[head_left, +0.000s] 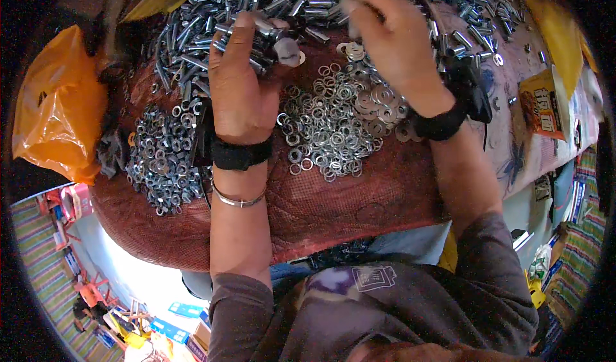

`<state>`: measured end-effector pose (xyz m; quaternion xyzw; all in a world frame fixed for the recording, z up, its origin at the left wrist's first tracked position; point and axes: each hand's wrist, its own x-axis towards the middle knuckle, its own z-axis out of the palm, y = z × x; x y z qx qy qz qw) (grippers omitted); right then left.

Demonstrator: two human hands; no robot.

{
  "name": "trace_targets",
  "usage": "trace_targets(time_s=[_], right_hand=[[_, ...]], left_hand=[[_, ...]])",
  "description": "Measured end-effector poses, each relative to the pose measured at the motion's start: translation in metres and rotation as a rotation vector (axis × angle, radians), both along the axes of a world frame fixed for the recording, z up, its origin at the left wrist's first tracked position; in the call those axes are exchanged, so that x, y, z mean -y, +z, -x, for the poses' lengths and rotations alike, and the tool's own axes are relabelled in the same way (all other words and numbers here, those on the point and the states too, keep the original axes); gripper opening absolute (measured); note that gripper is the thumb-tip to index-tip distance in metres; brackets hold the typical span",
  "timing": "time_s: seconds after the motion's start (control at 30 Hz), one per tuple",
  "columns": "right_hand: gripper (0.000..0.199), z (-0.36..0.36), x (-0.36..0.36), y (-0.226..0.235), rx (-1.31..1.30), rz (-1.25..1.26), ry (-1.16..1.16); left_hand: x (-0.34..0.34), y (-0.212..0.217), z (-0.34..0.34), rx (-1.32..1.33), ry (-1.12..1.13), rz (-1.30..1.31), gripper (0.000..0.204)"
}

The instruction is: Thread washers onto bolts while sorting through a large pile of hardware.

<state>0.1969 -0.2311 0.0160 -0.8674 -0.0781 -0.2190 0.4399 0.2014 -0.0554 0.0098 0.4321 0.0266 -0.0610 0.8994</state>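
My left hand [240,99] is curled over the near side of the metal pile, its thumb and fingers closed round a shiny metal cylinder [264,27]. A pale grey covering shows on one fingertip. To the right, my right hand [401,44] is bent over the heap of metal sleeves [319,12]; its fingertips are smeared by motion, so anything in them is hidden. Between my wrists lies a mound of ring washers [333,121], with larger flat washers [378,105] at its right side. Left of my left wrist is a pile of hex nuts [157,160].
A dark red woven cloth [346,201] covers the work surface. An orange plastic bag [61,115] stands at the left. At the right are a small orange-and-brown carton [542,105] and yellow sacking [558,34]. Boxes and a striped mat [48,259] lie below on the floor.
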Motion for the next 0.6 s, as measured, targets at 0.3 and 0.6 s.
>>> trace_targets(time_s=[0.3,0.6], right_hand=[[0.016,-0.003,-0.016,-0.017,-0.061,0.677,0.01],[0.021,-0.001,-0.022,0.002,0.072,0.021,0.223]], left_hand=[[-0.008,-0.006,-0.005,0.015,-0.018,0.042,0.009],[0.005,0.001,0.001,-0.005,0.032,-0.138,0.01]])
